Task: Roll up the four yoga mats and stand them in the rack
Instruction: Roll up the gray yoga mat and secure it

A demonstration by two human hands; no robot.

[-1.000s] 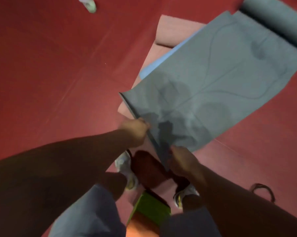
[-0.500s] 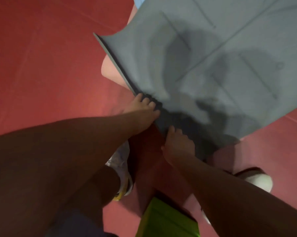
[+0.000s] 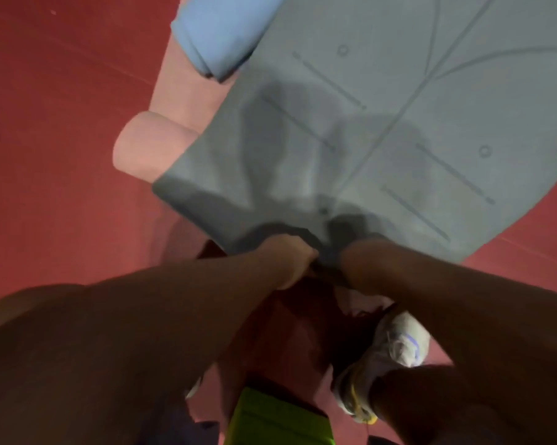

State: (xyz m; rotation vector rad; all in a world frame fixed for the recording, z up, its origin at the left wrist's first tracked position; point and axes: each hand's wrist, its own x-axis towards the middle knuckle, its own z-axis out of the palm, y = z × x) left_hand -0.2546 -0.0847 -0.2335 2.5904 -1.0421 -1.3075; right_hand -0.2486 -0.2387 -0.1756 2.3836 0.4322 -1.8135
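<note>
Since the earlier frame, both hands are sitting closer together on the near edge of the grey rubber yoga mat with printed alignment lines [image 3: 383, 130], which is now curling over into a first fold. Left hand [image 3: 290, 261] is gripping that edge, fingers curled round it. Right hand [image 3: 363, 264] is gripping the same edge just beside it; its fingers are blurred. Grey mat is lying spread on the red floor [image 3: 62, 155], overlapping a pink partly rolled mat [image 3: 152, 142] and a light blue mat [image 3: 219, 33]. A white sneaker [image 3: 396, 348] is standing below the right forearm
</note>
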